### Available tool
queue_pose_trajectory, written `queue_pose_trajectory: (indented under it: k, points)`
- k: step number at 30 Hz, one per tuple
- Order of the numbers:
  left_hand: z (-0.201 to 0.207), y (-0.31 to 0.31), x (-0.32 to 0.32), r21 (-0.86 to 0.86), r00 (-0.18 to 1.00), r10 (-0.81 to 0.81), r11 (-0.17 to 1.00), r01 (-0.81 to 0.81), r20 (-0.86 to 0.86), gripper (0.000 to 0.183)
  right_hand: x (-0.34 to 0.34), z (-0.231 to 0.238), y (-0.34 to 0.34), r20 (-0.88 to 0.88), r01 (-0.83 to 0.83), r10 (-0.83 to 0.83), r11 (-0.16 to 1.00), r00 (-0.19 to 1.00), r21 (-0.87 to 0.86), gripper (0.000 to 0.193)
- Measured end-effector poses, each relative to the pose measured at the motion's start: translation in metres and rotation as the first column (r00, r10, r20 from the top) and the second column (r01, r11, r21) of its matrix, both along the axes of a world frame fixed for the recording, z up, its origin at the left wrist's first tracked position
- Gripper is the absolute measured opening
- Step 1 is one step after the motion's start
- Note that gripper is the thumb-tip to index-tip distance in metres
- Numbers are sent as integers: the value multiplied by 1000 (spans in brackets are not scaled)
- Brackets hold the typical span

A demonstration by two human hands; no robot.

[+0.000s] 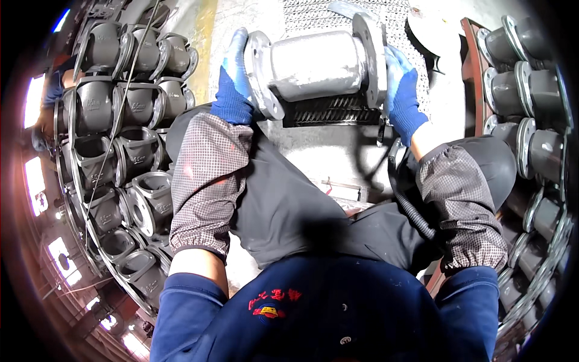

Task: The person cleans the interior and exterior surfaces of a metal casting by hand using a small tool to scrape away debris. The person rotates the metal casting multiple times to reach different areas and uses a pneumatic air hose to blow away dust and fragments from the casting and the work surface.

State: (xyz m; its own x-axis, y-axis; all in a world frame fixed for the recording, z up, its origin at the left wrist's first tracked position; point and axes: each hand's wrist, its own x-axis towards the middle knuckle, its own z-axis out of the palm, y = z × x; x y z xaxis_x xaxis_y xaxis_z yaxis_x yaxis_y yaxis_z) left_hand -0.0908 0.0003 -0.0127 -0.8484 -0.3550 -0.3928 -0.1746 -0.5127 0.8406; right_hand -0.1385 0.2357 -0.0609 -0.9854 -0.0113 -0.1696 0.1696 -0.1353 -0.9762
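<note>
A grey flanged metal pipe fitting (318,63) lies crosswise between my hands, its round body bright under the light. My left hand (236,69), in a blue glove, presses against the outer face of its left flange. On the other end, my gloved right hand (399,75) grips the right flange from outside. Both hands hold the piece above a dark ribbed metal block (332,110) in front of my knees. Some of my fingers are hidden behind the flanges.
Grey valve bodies (139,105) are stacked in rows on the left. More flanged fittings (509,93) are piled on the right beside a rust-red frame (473,78). A black corrugated hose (410,208) runs by my right knee. Past the fitting lies a textured mat (313,15).
</note>
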Motion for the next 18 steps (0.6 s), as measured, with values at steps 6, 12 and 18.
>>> queue_pose_trajectory:
  k: [6, 12, 18]
  points:
    - [-8, 10, -18, 60, 995, -30, 998, 24, 94, 38, -24, -16, 8, -193, 19, 8, 990, 981, 137, 31]
    - [-12, 16, -12, 99, 991, -105, 990, 96, 85, 41, -22, -5, 4, 20, -6, 2, 983, 1000, 183, 32]
    - [-24, 16, 3, 21, 991, -52, 999, 49, 120, 49, -7, -21, 23, -13, -4, 6, 990, 1000, 138, 42]
